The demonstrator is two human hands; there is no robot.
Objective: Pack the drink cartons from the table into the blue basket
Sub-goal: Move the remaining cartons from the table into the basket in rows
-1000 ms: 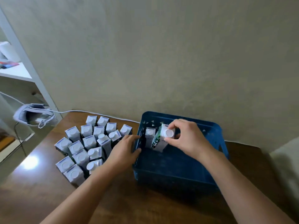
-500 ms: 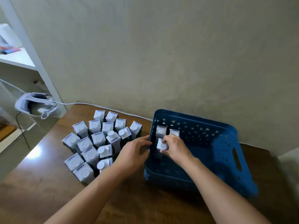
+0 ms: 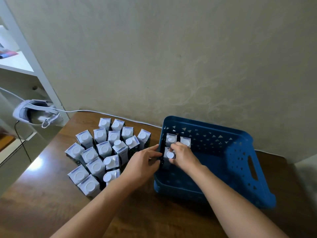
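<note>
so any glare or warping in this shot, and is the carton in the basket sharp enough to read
Head view: a bright glare patch on the wooden table at left; wide-angle bending bows the shelf post and blue basket; the carton under the right hand is soft, its print unreadable.

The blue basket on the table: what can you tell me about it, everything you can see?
The blue basket looks like moulded plastic, rectangular, with rounded corners, small triangular holes in its walls and a slot handle in the right end. It stands upright on the brown table, near the wall. Three drink cartons stand in its far left corner; the rest of its floor is bare. The right hand reaches inside and holds the nearest carton by its top, while the left hand rests against the basket's left wall from outside.
</note>
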